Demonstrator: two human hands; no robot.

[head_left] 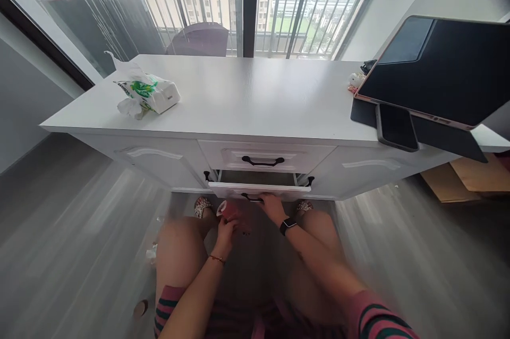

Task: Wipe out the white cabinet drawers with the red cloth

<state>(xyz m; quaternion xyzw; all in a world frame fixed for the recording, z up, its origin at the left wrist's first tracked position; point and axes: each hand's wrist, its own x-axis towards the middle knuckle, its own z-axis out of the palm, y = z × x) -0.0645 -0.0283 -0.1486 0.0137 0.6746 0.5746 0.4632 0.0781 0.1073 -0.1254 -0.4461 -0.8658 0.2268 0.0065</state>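
In my left hand (226, 231) is a pinkish-red roll-like thing (230, 211) with a pale round end; it is blurred and its exact kind is unclear. The fingers of that hand are closed round its lower part, in front of the cabinet and between my knees. My right hand (274, 209), with a dark watch on the wrist, is at the right end of the black handle (252, 198) of the lower drawer (258, 188). Its fingertips are hooked at the handle. This drawer stands partly pulled out, and little of its inside shows. Above it, the upper drawer (231, 158) is closed.
On the white cabinet top (255, 94) lie a tissue pack (155, 94) at left and a phone (396, 126) beside a propped tablet (438, 70) at right. Flattened cardboard (454, 182) lies on the floor at right. A small round object (140, 308) is near my left leg.
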